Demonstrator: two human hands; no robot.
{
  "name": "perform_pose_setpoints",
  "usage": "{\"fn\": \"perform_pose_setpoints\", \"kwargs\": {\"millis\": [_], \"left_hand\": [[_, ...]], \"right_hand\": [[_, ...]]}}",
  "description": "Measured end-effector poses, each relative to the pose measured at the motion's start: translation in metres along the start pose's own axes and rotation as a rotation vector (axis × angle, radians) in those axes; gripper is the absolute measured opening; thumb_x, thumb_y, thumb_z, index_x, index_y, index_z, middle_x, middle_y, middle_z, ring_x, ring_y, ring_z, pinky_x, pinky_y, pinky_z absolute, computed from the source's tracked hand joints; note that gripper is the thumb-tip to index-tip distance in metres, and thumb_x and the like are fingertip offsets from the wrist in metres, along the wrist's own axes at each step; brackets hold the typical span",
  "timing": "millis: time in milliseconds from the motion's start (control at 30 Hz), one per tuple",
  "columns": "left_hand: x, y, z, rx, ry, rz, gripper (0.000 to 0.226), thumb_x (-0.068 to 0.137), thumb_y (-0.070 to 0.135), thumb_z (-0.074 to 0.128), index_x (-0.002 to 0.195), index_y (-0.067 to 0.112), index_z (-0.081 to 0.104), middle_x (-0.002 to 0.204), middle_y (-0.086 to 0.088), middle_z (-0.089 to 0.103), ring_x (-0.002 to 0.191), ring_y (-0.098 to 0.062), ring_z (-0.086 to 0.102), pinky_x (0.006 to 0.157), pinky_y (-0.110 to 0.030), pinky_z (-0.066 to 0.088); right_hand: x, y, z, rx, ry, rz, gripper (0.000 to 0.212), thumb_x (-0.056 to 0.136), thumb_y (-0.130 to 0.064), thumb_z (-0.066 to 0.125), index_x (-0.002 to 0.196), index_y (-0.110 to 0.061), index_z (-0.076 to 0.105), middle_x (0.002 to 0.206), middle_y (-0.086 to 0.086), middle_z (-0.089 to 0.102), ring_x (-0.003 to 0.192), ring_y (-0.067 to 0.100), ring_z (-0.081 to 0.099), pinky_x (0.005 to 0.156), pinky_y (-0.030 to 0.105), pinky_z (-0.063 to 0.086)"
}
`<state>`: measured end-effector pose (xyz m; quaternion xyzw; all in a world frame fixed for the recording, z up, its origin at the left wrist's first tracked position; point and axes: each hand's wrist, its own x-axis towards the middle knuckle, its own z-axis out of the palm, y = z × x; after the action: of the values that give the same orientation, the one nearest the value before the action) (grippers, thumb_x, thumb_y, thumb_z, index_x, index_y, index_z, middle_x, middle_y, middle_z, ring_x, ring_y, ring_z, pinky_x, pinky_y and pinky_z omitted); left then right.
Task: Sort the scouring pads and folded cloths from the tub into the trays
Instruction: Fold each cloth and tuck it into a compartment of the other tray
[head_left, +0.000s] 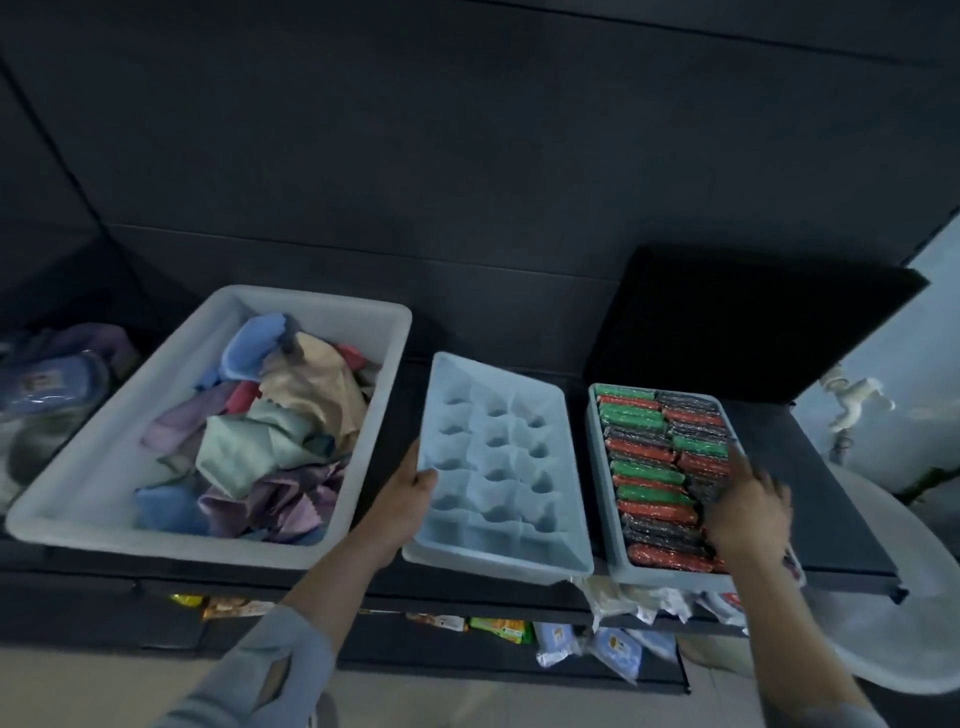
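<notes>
A large pale tub (78, 488) on the left of the dark table holds a loose heap of coloured cloths (270, 431). In the middle lies a light blue tray with empty compartments (566, 457), tilted. My left hand (410, 493) grips its left edge. To the right a grey tray (597, 467) is packed with rows of red, green and dark scouring pads (649, 467). My right hand (748, 504), blurred, rests on the pads near that tray's right side, fingers spread, holding nothing that I can see.
A black box or lid (753, 322) stands behind the pad tray. Packaged goods (613, 644) lie on a shelf under the table edge. Bagged items (47, 384) sit at far left. A white rounded object (893, 597) is at lower right.
</notes>
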<state>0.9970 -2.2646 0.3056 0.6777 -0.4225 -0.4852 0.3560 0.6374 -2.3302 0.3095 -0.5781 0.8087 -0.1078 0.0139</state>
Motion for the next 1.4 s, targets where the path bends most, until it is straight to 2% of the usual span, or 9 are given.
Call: {"fn": "perform_pose_setpoints", "kwargs": {"millis": [200, 300, 400, 500, 700, 933, 1067, 1233, 1400], "left_hand": [[0.008, -0.003, 0.001, 0.395, 0.093, 0.139, 0.061, 0.101, 0.024, 0.045, 0.154, 0.013, 0.016, 0.154, -0.014, 0.033, 0.134, -0.031, 0.041, 0.105, -0.034, 0.035], [0.0, -0.007, -0.02, 0.709, 0.338, 0.522, 0.057, 0.092, 0.022, 0.052, 0.144, 0.004, 0.04, 0.144, -0.021, 0.043, 0.128, -0.04, 0.047, 0.104, -0.047, 0.045], [-0.009, -0.025, -0.049, 0.849, 0.362, 0.398, 0.064, 0.096, 0.03, 0.053, 0.149, 0.002, 0.029, 0.149, -0.022, 0.038, 0.13, -0.041, 0.045, 0.1, -0.047, 0.045], [-0.015, -0.04, -0.058, 0.974, 0.255, 0.207, 0.067, 0.104, 0.034, 0.031, 0.154, 0.008, -0.006, 0.148, -0.011, 0.044, 0.117, -0.029, 0.059, 0.086, -0.035, 0.049], [0.005, -0.028, -0.045, 0.794, 0.198, 0.106, 0.07, 0.1, 0.013, 0.035, 0.152, 0.006, -0.011, 0.156, -0.016, 0.026, 0.126, -0.028, 0.05, 0.095, -0.035, 0.046], [0.004, -0.014, -0.069, 0.682, 0.156, 0.222, 0.047, 0.103, 0.022, 0.035, 0.148, 0.012, 0.027, 0.133, -0.018, 0.053, 0.114, -0.032, 0.057, 0.086, -0.036, 0.043], [0.024, -0.028, -0.128, 0.767, 0.236, 0.35, 0.028, 0.096, 0.017, 0.052, 0.122, 0.014, 0.061, 0.116, -0.008, 0.064, 0.101, -0.028, 0.062, 0.081, -0.031, 0.045], [0.057, -0.058, -0.197, 1.197, 0.011, 0.181, 0.05, 0.095, 0.028, 0.048, 0.144, 0.022, 0.042, 0.147, -0.005, 0.043, 0.135, -0.028, 0.041, 0.107, -0.036, 0.034], [0.055, -0.074, -0.211, 1.144, -0.191, 0.142, 0.036, 0.098, 0.026, 0.049, 0.132, 0.017, 0.054, 0.13, -0.008, 0.058, 0.118, -0.026, 0.056, 0.098, -0.035, 0.045]], "right_hand": [[-0.086, -0.112, 0.022, 0.392, -0.044, -0.673, 0.038, 0.097, -0.04, 0.051, 0.131, -0.024, 0.056, 0.126, 0.001, 0.063, 0.12, 0.022, 0.056, 0.101, 0.046, 0.049], [-0.122, -0.139, 0.053, 0.207, -0.188, -0.899, 0.056, 0.085, -0.072, 0.046, 0.122, -0.033, 0.064, 0.117, -0.005, 0.067, 0.112, 0.019, 0.06, 0.094, 0.038, 0.05], [-0.134, -0.147, 0.079, -0.036, -0.192, -1.016, 0.041, 0.073, -0.065, 0.05, 0.094, -0.039, 0.074, 0.107, -0.01, 0.068, 0.097, 0.015, 0.067, 0.085, 0.035, 0.053], [-0.127, -0.155, 0.087, -0.073, -0.204, -1.027, 0.043, 0.076, -0.062, 0.041, 0.071, -0.035, 0.074, 0.099, -0.01, 0.069, 0.082, 0.013, 0.069, 0.078, 0.033, 0.056], [-0.113, -0.176, 0.097, -0.12, -0.334, -1.092, 0.023, 0.071, -0.059, 0.063, 0.073, -0.04, 0.077, 0.104, -0.011, 0.073, 0.074, 0.009, 0.07, 0.08, 0.024, 0.037], [-0.103, -0.193, 0.051, 0.144, -0.72, -0.877, 0.104, 0.055, -0.096, 0.026, 0.138, -0.038, 0.049, 0.146, -0.009, 0.045, 0.133, 0.012, 0.041, 0.113, 0.028, 0.03], [-0.083, -0.228, 0.018, 0.483, -0.385, -0.748, 0.066, 0.082, -0.073, 0.047, 0.124, -0.026, 0.064, 0.126, -0.005, 0.064, 0.113, 0.014, 0.061, 0.097, 0.035, 0.049], [-0.083, -0.325, 0.02, 0.471, -0.253, -0.823, 0.027, 0.09, -0.015, 0.065, 0.117, -0.016, 0.069, 0.114, 0.004, 0.07, 0.104, 0.024, 0.064, 0.091, 0.036, 0.05], [-0.099, -0.428, 0.062, 0.302, -0.367, -0.786, 0.029, 0.092, -0.027, 0.058, 0.12, -0.02, 0.065, 0.117, 0.009, 0.068, 0.108, 0.031, 0.061, 0.089, 0.037, 0.047]]}}
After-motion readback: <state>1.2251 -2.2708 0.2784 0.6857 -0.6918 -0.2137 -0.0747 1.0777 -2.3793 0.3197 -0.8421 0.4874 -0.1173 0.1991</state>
